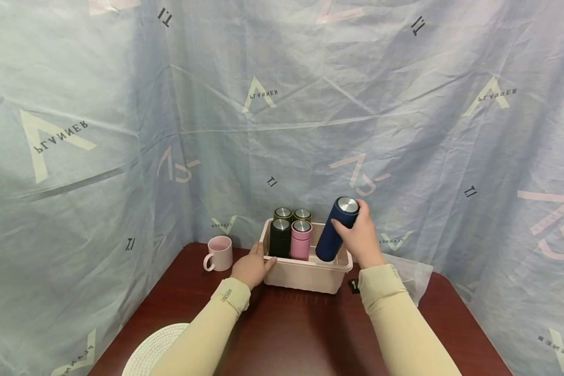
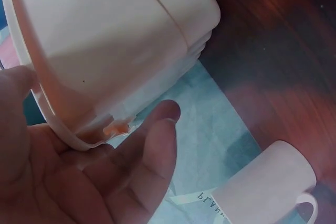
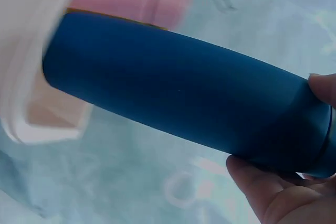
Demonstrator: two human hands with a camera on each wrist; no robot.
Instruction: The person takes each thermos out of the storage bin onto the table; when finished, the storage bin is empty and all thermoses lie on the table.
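Observation:
A blue thermos flask [image 1: 331, 234] with a silver-topped lid tilts over the right part of a pale pink plastic bin [image 1: 305, 273]. My right hand [image 1: 361, 237] grips it near the lid, and its lower end is just inside the rim. My left hand [image 1: 252, 267] holds the bin at its front left corner, with the thumb over the rim [image 2: 52, 116] and the other fingers outside. Upright in the bin's left part are a black flask [image 1: 280, 243], a pink flask [image 1: 301, 244] and two dark olive flasks [image 1: 283, 213] behind them, largely hidden.
A pink mug [image 1: 220, 254] stands left of the bin on the dark red table [image 1: 282, 334]. A white woven mat [image 1: 152, 342] lies at the front left. Right of the bin are a small black item [image 1: 354, 285] and a translucent plastic sheet [image 1: 415, 274]. Printed curtains [image 1: 282, 141] hang behind.

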